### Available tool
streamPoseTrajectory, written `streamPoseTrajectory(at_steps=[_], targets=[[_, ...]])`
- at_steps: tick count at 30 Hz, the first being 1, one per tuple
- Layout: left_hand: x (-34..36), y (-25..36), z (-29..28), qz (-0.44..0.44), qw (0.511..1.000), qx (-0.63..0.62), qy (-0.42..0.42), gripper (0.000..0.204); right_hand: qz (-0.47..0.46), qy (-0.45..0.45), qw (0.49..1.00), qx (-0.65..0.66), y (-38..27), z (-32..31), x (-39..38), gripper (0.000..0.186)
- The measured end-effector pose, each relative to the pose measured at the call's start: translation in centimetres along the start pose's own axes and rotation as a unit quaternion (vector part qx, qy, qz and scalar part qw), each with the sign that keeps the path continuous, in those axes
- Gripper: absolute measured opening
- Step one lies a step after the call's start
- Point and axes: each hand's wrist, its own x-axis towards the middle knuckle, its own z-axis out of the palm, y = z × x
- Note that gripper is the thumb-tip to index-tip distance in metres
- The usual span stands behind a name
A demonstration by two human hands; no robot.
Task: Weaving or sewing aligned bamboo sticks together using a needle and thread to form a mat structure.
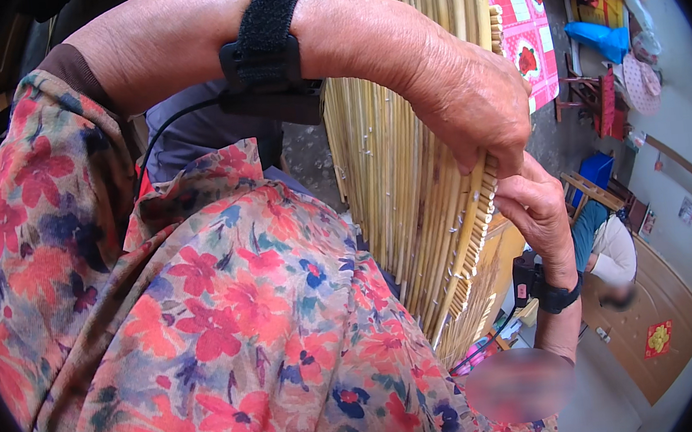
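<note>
Floral shirt [232, 327] foremost, 2 hands [473, 104] [538, 206] touch a stalk mat [396, 178]; blue bag [601, 40] beyond.

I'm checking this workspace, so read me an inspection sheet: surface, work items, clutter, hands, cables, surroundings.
Surface: pink patterned tablecloth beyond the work, partly covered.
Work items: large mat of pale stalks, bound with white ties; stalk ends line its near edge.
Clutter: blue bag among other bags in the background.
Hands: left hand at the mat's edge, fingers bent down; right hand just beside it, thumb and fingers drawn in; how firmly either grips is unclear.
Cables: one black cable near the left wrist, another near the right.
Surroundings: another person near a brown panel bearing a red decoration.
</note>
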Motion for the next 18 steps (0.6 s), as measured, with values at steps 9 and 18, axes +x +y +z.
streamPoseTrajectory(at_steps=[9, 18], targets=[[-0.51, 0.07, -0.04, 0.051, 0.997, 0.020, 0.063, 0.028, 0.026, -0.023, 0.999, 0.036, 0.08, -0.09, -0.06, 0.013], [-0.21, -0.17, 0.30, 0.034, 0.999, 0.008, 0.028, 0.024, 0.037, -0.055, 0.996, 0.051, 0.22, -0.55, -0.28, 0.013]])
